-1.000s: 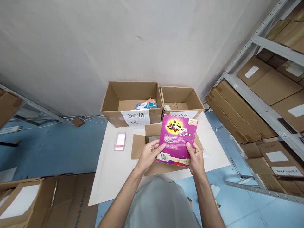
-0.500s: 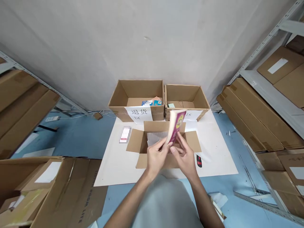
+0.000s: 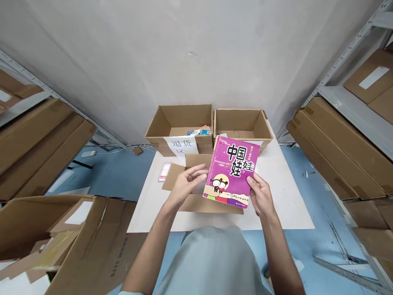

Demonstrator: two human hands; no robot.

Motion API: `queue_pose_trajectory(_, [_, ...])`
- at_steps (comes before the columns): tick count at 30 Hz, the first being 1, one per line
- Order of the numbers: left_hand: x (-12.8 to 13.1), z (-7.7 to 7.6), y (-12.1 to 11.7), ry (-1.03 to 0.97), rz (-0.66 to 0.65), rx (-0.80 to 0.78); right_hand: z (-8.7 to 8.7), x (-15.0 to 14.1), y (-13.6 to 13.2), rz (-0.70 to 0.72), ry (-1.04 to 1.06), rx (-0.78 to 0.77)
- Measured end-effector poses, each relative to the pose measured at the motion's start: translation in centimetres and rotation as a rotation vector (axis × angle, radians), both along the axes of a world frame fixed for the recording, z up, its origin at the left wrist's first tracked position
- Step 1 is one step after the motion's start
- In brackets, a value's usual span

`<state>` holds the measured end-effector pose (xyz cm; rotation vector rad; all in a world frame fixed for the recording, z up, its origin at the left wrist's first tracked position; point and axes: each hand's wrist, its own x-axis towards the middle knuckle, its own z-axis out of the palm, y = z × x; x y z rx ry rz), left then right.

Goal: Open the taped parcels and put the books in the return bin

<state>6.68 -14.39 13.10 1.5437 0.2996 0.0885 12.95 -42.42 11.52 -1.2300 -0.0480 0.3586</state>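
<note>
A purple book (image 3: 230,172) with cartoon figures and large Chinese characters faces me, its cover turned up. Its right edge is gripped by my right hand (image 3: 260,193), thumb on the cover. My left hand (image 3: 190,182) is beside the book's left edge, fingers apart and holding nothing. Below both hands lies an open cardboard box (image 3: 211,203) with its flaps spread; the book hides much of its inside.
Two larger cardboard boxes stand at the back, the left one (image 3: 184,112) holding small packets (image 3: 199,132), the right one (image 3: 242,116) beside it. A big carton (image 3: 113,229) is at lower left. Shelves with boxes (image 3: 334,143) flank the white table (image 3: 285,205).
The book was upright, spine-on, between both hands; now its front cover faces me. My left hand has let go and moved left, while my right hand has shifted right with the book.
</note>
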Motion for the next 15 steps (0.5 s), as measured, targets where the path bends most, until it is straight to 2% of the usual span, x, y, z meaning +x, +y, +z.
queue_pose_trajectory(3, [-0.6,1.4,0.1,0.008,-0.094,-0.061,0.0,0.1,-0.1,0.047,0.002,0.012])
queue_pose_trajectory(6, [-0.9,2.2,-0.6,-0.006,-0.086,-0.070,0.0,0.0,0.1,0.083,-0.006,0.016])
queue_pose_trajectory(9, [-0.9,2.3,-0.9,-0.024,-0.089,-0.058,0.1,0.0,0.1,0.102,-0.038,-0.006])
queue_pose_trajectory(12, [-0.8,2.1,-0.7,-0.097,-0.118,0.032,0.6,0.3,-0.2,0.112,-0.103,-0.061])
queue_pose_trajectory(15, [-0.7,1.8,-0.4,-0.254,-0.093,0.178,1.4,0.8,-0.5,0.076,-0.226,-0.143])
